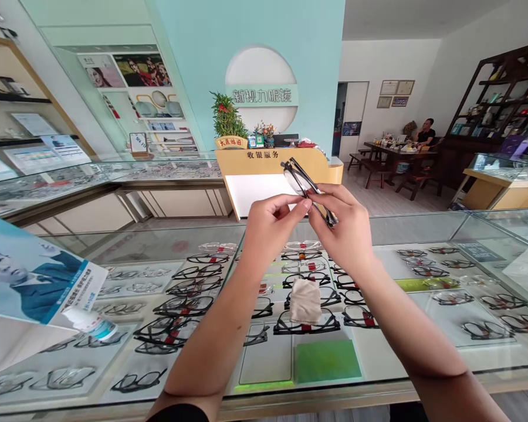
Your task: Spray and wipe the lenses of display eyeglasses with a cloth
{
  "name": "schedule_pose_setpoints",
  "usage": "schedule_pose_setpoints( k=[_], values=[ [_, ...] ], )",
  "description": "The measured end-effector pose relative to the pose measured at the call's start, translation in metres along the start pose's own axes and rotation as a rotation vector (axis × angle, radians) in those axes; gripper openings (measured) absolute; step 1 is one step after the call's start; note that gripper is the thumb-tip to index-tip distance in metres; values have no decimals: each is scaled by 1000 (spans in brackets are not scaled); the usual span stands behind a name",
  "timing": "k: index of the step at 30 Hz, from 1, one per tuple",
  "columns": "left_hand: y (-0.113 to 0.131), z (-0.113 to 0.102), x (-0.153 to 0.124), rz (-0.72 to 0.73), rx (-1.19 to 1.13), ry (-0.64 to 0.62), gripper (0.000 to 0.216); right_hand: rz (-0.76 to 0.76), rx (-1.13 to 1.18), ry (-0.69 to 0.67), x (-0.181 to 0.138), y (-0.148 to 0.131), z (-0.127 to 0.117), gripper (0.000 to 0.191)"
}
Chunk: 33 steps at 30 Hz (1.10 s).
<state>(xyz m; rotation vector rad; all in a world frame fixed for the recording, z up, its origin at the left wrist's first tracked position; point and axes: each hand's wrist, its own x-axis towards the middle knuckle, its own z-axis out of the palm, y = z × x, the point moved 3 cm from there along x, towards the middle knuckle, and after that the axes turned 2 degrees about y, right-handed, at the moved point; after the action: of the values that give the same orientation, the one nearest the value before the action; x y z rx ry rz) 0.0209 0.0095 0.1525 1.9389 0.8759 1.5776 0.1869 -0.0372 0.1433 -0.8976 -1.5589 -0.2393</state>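
Note:
Both hands hold a pair of dark-framed eyeglasses (pixel 295 176) up above the glass display case, tilted with one end pointing to the upper left. My right hand (pixel 341 225) has its fingers closed round the frame from the right. From the left, my left hand (pixel 275 225) pinches at the middle of the glasses, thumb and fingertips meeting near the right hand's fingers. Part of the frame is hidden behind the fingers. Below the hands, a beige cleaning cloth (pixel 305 301) lies on the glass top.
Rows of eyeglasses (pixel 308 322) fill the display case (pixel 264 384). A white bottle (pixel 92 323) and a poster stand (pixel 30 275) are at the left. Beyond stands a cashier counter (pixel 229 170). A person (pixel 426 136) sits at a wooden table (pixel 396 153) at the back right.

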Motion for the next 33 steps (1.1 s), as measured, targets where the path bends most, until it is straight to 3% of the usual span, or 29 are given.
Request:
schedule_pose_setpoints(
  k=[6,10,14,17,20,25,29,33],
  values=[
    [-11,-8,8,-6,48,58,24,23,-5,-118,-1,-7,-4,21],
    [-9,-13,10,16,182,-50,17,51,-58,-230,2,-6,-14,16],
    [-5,-21,5,-1,371,-202,13,64,-109,-353,7,-6,-29,55],
    [-10,-28,3,-49,540,-304,8,118,-76,-313,9,-9,-39,69],
    [-30,-32,5,-156,753,-465,9,164,-30,-308,8,-15,-43,71],
    [-85,-41,-1,-408,1002,-709,27,178,62,-340,7,-23,-46,69],
    [-122,-59,-22,-543,1089,-745,28,138,106,-326,9,-24,-49,70],
    [-143,-74,-39,-611,1112,-754,36,120,51,-354,9,-24,-50,72]
  ],
)
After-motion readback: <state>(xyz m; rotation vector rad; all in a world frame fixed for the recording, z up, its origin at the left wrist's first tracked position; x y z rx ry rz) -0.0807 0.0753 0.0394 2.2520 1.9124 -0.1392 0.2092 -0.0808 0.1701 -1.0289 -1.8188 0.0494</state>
